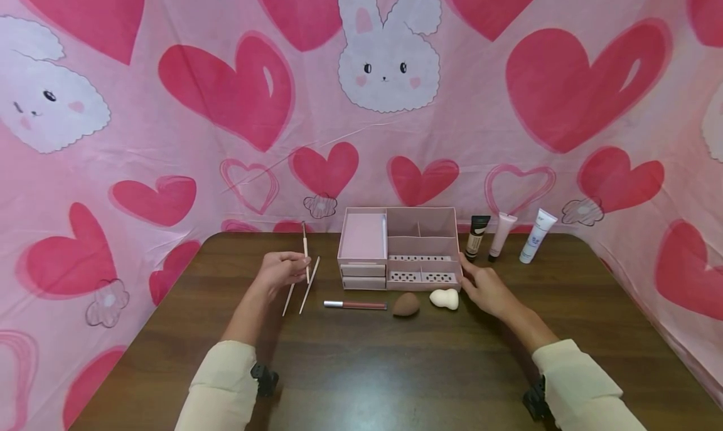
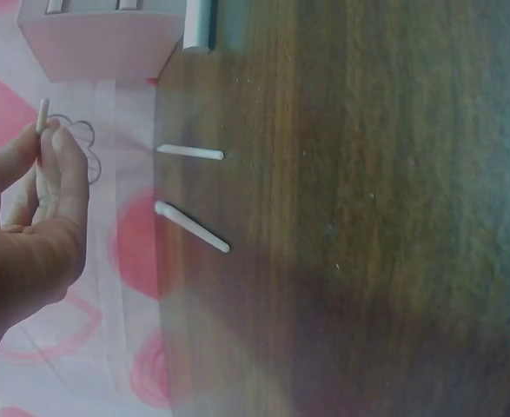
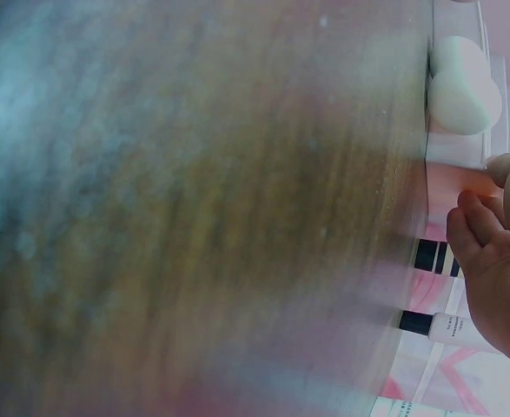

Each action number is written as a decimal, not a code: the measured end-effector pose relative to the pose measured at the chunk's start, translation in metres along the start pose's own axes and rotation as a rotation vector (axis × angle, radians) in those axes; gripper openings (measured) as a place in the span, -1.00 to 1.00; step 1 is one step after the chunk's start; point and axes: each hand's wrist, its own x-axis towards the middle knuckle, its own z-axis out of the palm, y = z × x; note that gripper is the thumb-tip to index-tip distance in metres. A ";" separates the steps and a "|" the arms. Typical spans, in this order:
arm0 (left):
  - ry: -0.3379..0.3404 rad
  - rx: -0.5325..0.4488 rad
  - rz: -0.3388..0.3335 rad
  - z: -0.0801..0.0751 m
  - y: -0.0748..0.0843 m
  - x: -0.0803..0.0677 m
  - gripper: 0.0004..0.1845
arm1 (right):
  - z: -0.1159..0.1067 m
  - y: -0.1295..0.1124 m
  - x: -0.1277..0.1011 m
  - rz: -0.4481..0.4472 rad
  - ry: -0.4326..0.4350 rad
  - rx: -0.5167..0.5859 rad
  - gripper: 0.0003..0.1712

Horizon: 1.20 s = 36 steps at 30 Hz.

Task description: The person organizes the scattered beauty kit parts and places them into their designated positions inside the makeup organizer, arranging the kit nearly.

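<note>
In the head view, my left hand (image 1: 280, 271) pinches a slim makeup brush (image 1: 305, 243) upright between thumb and fingers, its dark tip on top. Two thin pale sticks (image 2: 192, 228) lie on the table just below that hand. My right hand (image 1: 487, 288) rests against the right side of a pink makeup organizer (image 1: 363, 233), fingers and thumb touching its wall near the front corner. A pale slender stick (image 1: 385, 233) stands in the organizer's narrow slot; the other compartments show bare bottoms or dotted holes. From the right wrist, part of the right hand (image 3: 502, 252) falls outside the picture.
In front of the organizer lie a lip gloss tube (image 1: 356, 305), a brown makeup sponge (image 1: 406, 305) and a cream makeup sponge (image 1: 444, 299). Right of it stand a black tube (image 1: 477, 236), a pink tube (image 1: 501, 236) and a white tube (image 1: 538, 235). A heart-patterned cloth hangs behind the table.
</note>
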 end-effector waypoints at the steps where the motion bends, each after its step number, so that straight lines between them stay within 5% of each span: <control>1: -0.001 -0.003 0.000 0.001 0.001 0.000 -0.60 | 0.000 0.000 0.000 0.000 0.001 0.000 -0.33; 29: -0.043 -0.079 0.004 0.026 0.023 0.005 -0.76 | -0.001 -0.001 -0.001 0.014 -0.003 0.001 -0.33; 36: -0.060 -0.072 0.023 0.034 0.030 0.006 -0.67 | -0.001 -0.002 0.000 0.010 -0.010 -0.003 -0.33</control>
